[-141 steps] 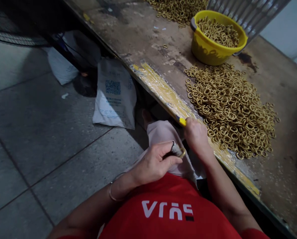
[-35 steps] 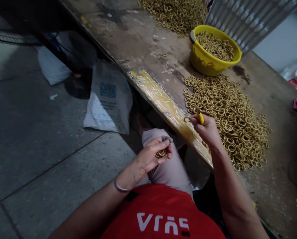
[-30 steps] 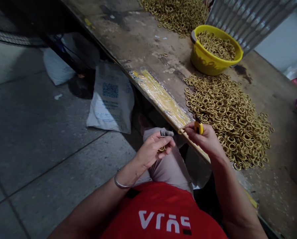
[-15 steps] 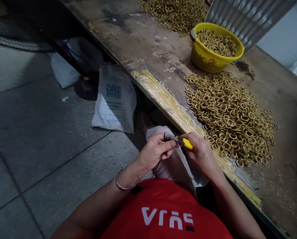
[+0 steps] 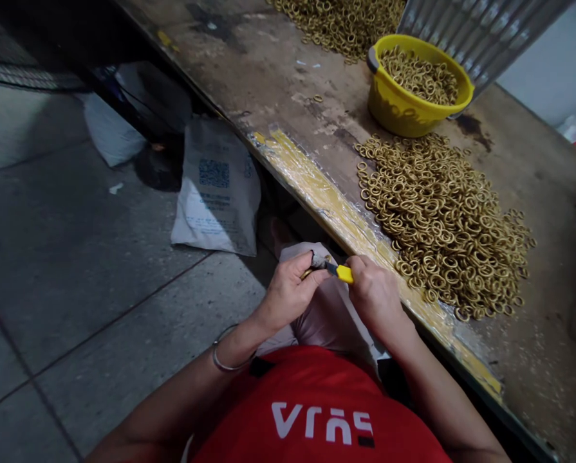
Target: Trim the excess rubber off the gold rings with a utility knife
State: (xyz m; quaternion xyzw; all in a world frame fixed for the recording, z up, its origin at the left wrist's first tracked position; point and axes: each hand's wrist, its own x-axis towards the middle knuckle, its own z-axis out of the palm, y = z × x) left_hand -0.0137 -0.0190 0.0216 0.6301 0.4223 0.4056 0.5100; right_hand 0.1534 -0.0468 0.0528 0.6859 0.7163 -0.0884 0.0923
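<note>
My left hand (image 5: 292, 286) is closed on a brass-coloured ring (image 5: 307, 274), of which only a bit shows between the fingers. A grey wrap covers one of its fingertips. My right hand (image 5: 375, 287) grips a yellow-handled utility knife (image 5: 344, 274), its dark front end touching or nearly touching the left fingertips. Both hands meet above my lap, beside the table's edge. Right of them on the table lies a big heap of brass-coloured rings (image 5: 446, 225).
Behind the heap stands a yellow basin (image 5: 408, 119) filled with rings. Another ring pile (image 5: 345, 26) lies at the far end of the table (image 5: 268, 77). Clear film and yellow tape (image 5: 324, 193) cover the table's edge. A white printed sack (image 5: 215, 212) rests on the floor.
The knife and my right hand have shifted slightly left, and the knife's front end now sits over the left fingertips. My left hand has turned a little. The camera view has shifted slightly.
</note>
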